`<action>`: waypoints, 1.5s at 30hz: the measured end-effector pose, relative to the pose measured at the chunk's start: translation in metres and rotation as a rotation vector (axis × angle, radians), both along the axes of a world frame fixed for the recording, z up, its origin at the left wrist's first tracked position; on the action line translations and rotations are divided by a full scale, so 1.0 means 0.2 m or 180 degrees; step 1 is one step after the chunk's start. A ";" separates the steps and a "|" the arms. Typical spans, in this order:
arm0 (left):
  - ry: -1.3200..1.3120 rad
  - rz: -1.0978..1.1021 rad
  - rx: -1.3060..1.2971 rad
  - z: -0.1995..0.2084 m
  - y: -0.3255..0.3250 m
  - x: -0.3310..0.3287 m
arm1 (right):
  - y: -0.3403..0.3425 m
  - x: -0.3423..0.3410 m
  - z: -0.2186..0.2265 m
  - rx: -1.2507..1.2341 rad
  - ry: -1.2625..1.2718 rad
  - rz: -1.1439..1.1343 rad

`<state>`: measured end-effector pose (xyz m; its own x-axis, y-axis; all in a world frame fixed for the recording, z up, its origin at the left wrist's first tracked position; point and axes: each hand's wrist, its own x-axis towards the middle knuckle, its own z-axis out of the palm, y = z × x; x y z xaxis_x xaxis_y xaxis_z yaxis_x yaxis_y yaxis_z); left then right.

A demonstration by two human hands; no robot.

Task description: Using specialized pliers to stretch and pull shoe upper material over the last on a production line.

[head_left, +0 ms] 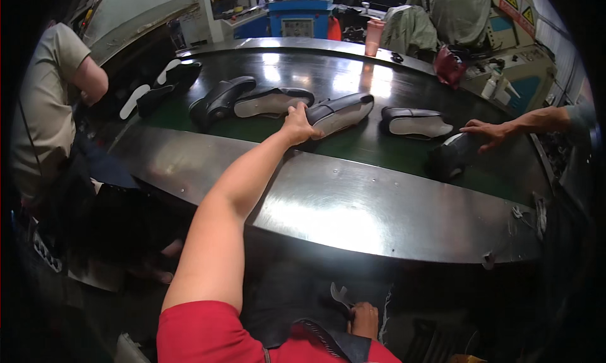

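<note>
My left arm reaches across the metal ledge to a black shoe (pixel 344 114) lying on its side with its pale underside showing. My left hand (pixel 300 126) grips the shoe's left end, thumb on the near side and fingers on the far side. Just left of it lies another black shoe (pixel 271 103), also with its pale underside visible. Low over my lap, my right hand (pixel 364 319) is closed beside a pale, curved, thin piece (pixel 341 293). What its fingers hold is too dark to make out.
The shoes lie on a dark green conveyor belt (pixel 372 153) behind a shiny metal ledge (pixel 328 205). At right, a co-worker's hand (pixel 489 133) reaches over a black shoe (pixel 454 155). Another person (pixel 47 111) stands at left. A pink cup (pixel 374 38) sits on the far rim.
</note>
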<state>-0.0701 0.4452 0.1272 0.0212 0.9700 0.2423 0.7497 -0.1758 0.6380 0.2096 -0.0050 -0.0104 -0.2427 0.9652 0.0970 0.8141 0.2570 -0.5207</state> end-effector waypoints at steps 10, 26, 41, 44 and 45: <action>0.0444 -0.1030 0.1852 0.88 -0.79 0.20 | -0.07 0.06 0.10 -0.0226 0.1697 -0.0168; -0.0925 -0.2534 0.0293 0.09 -1.98 0.15 | 0.12 -0.20 0.56 0.0109 0.2369 0.0915; -0.1795 -0.1973 0.0430 -0.05 -2.05 0.22 | 0.05 -0.23 0.69 -0.0082 0.1942 0.0102; -0.2020 -0.1844 0.0535 -0.06 -2.11 0.23 | 0.03 -0.26 0.68 0.0867 0.1729 0.0514; -0.2203 -0.1867 0.0524 -0.08 -2.13 0.23 | 0.03 -0.25 0.65 0.0803 0.1746 0.0537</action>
